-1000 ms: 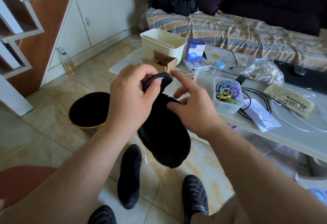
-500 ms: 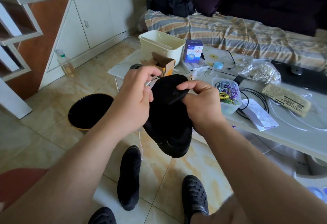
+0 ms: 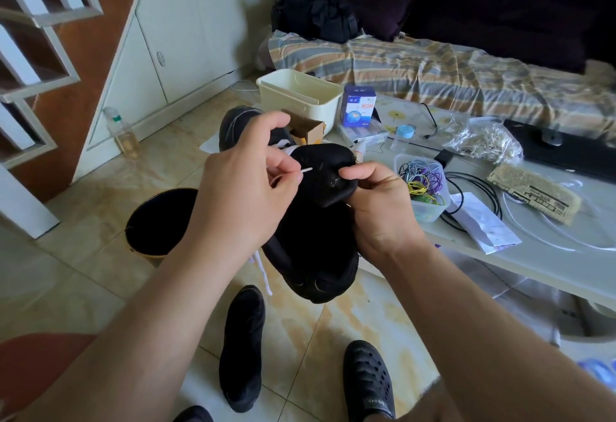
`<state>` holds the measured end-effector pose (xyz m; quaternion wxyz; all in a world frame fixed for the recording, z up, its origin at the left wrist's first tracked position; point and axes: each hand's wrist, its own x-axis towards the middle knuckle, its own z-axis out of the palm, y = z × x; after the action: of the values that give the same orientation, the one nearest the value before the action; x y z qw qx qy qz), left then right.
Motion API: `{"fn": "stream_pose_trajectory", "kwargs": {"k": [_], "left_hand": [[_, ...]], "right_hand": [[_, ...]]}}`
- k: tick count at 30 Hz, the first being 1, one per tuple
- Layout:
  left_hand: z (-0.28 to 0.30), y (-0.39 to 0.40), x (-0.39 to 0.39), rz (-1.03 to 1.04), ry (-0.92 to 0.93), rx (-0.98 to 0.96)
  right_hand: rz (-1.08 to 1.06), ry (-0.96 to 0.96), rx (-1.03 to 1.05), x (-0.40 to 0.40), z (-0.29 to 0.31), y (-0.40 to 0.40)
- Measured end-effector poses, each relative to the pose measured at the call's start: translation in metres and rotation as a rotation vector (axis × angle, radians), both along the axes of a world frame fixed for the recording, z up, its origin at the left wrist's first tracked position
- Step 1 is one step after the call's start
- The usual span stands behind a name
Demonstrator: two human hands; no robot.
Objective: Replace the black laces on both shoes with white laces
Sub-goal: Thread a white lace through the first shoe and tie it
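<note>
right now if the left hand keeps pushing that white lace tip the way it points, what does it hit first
Most likely the tongue of the held black shoe, which the right hand pinches; the left hand aims the white lace tip at it.

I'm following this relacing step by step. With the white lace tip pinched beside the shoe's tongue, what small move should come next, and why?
Probably feed the lace tip into the nearest eyelet. The left hand pinches the tip pointing at the shoe, while the right hand folds the tongue back out of the way. The eyelet itself is too dark to see.
</note>
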<state>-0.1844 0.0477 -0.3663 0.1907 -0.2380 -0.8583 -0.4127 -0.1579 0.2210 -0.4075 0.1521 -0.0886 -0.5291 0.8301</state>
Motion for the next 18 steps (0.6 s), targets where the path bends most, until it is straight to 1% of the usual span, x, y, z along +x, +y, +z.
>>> {"fn": "stream_pose_trajectory", "kwargs": {"k": [3,13,18], "left_hand": [[0.0009,0.0036,0.0017,-0.005,0.020,-0.002],[0.0036,0.0093,0.0072,-0.009,-0.054,0.074],[0.0043,0.0053,0.0065,-0.018,-0.108,0.099]], "right_hand": [[0.023,0.024,0.008,0.0010,0.0012,0.0000],[0.034,0.028,0.098,0.0041,0.0062,-0.0057],[0.035,0.022,0.109,0.0042,0.0056,-0.0047]]}}
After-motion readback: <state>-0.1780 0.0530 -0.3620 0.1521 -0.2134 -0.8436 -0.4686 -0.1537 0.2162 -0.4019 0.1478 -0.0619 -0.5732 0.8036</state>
